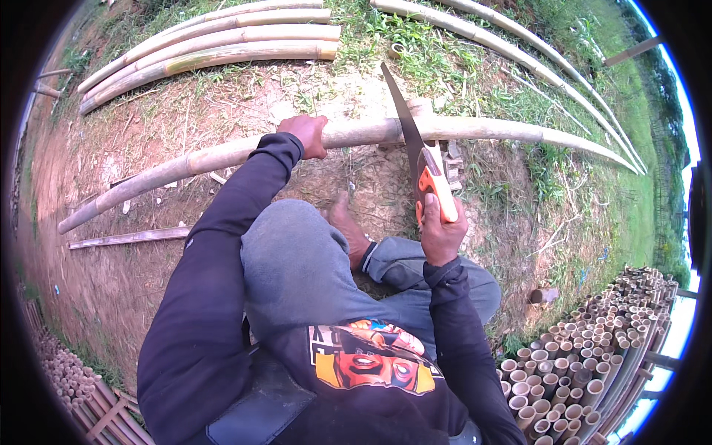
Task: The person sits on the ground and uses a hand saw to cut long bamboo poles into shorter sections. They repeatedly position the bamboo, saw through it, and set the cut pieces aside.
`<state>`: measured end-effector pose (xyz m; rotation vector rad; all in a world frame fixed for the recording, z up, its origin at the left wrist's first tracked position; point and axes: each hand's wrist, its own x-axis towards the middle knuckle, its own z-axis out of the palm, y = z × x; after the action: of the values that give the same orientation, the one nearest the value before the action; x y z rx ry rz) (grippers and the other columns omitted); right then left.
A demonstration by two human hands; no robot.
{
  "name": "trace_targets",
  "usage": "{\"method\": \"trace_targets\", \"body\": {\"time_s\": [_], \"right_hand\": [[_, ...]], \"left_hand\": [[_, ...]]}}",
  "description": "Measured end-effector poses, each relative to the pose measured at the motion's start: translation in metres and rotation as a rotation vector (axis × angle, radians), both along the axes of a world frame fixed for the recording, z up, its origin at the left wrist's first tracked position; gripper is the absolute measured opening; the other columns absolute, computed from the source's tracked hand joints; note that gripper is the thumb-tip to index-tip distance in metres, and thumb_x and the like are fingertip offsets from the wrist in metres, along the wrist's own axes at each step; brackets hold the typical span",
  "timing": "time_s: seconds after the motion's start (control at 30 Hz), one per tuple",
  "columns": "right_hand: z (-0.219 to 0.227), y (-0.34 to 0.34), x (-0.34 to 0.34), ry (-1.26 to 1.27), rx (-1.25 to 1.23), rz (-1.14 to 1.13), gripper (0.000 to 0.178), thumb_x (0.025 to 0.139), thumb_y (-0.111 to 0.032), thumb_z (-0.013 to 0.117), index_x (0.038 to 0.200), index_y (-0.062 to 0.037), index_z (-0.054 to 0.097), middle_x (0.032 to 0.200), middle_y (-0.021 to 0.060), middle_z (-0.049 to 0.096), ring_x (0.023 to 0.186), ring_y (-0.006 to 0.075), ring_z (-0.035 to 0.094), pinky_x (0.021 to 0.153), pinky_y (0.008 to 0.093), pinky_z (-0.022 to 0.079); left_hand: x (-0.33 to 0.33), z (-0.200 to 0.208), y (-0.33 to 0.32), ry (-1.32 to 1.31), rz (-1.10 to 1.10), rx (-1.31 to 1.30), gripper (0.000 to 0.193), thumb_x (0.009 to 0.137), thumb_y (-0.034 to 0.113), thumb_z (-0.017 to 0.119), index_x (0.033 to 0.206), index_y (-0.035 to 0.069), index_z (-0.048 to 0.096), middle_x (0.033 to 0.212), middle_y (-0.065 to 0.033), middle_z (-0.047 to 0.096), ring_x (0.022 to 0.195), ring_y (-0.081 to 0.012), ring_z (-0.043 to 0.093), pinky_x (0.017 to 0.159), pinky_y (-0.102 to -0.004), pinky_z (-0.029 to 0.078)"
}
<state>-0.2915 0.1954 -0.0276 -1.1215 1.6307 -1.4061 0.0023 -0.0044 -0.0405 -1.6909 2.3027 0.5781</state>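
Note:
A long bamboo pole [222,154] lies across in front of me. My left hand [305,135] is wrapped over it, left of the middle. In my right hand [443,230] is the orange and white handle of a hand saw [404,119]. The saw's dark blade crosses the pole just right of the middle, its tip pointing away from me. Whether the teeth have cut into the bamboo I cannot tell. Under the pole near the blade there are small wooden blocks [454,165], partly hidden by the saw. My bare foot [347,231] rests on the ground between the hands.
Several bamboo poles [245,35] lie at the far left, and two more [512,55] at the far right. A split bamboo strip [130,238] lies at left. Cut bamboo pieces are stacked at the lower right [552,371] and lower left [67,371]. A short offcut [544,295] sits near the right stack.

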Motion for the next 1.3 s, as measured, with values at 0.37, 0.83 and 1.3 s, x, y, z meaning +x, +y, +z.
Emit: {"method": "trace_targets", "body": {"time_s": [0.37, 0.83, 1.3], "right_hand": [[-0.005, -0.029, 0.008, -0.082, -0.001, 0.019, 0.019, 0.104, -0.013, 0.074, 0.111, 0.002, 0.066, 0.092, 0.0032, 0.07, 0.077, 0.0072, 0.065, 0.067, 0.0241, 0.053], [0.023, 0.077, -0.001, 0.057, -0.109, 0.018, 0.019, 0.108, -0.018, 0.068, 0.107, -0.0003, 0.06, 0.069, 0.0004, 0.061, 0.053, 0.0046, 0.055, 0.047, 0.0209, 0.042], [0.055, 0.153, -0.006, 0.045, -0.001, -0.013, 0.018, 0.105, -0.012, 0.069, 0.109, 0.0036, 0.061, 0.073, 0.0049, 0.065, 0.058, 0.0059, 0.059, 0.054, 0.0237, 0.049]], "left_hand": [[0.0, -0.011, -0.002, 0.006, -0.013, -0.024, 0.058, 0.076, 0.036, 0.085, 0.124, 0.01, 0.068, 0.108, -0.0194, 0.077, 0.104, -0.0381, 0.075, 0.091, -0.0496, 0.061], [0.001, -0.018, -0.005, 0.011, -0.027, -0.024, 0.063, 0.075, 0.037, 0.086, 0.128, 0.01, 0.065, 0.106, -0.0191, 0.077, 0.102, -0.0382, 0.075, 0.089, -0.0493, 0.06], [0.001, -0.014, -0.004, 0.025, -0.038, -0.031, 0.06, 0.076, 0.036, 0.085, 0.126, 0.009, 0.067, 0.107, -0.0212, 0.077, 0.102, -0.0384, 0.075, 0.089, -0.0501, 0.06]]}}
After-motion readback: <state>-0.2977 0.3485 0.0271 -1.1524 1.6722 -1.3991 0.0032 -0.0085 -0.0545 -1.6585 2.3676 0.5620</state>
